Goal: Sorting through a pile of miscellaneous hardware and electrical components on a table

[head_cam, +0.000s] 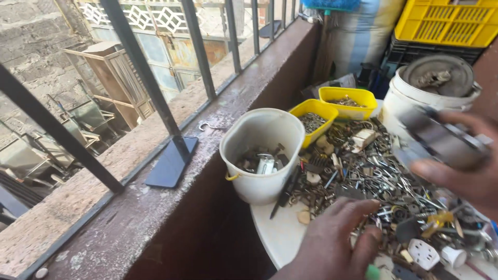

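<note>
Right hand (461,166): curled around a dark metal part (441,139), blurred, above the table's right edge.
Left hand (334,241): fingers spread, hovering over scrap (363,176) near the table's (275,233) front edge.
Handling: part looks rigid, fairly heavy; grip its long sides.
Nearby: white bucket (262,140) at the left edge.

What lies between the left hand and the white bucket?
In the head view, a black pen and scattered small metal parts on the white table lie between the left hand and the white bucket.
</note>
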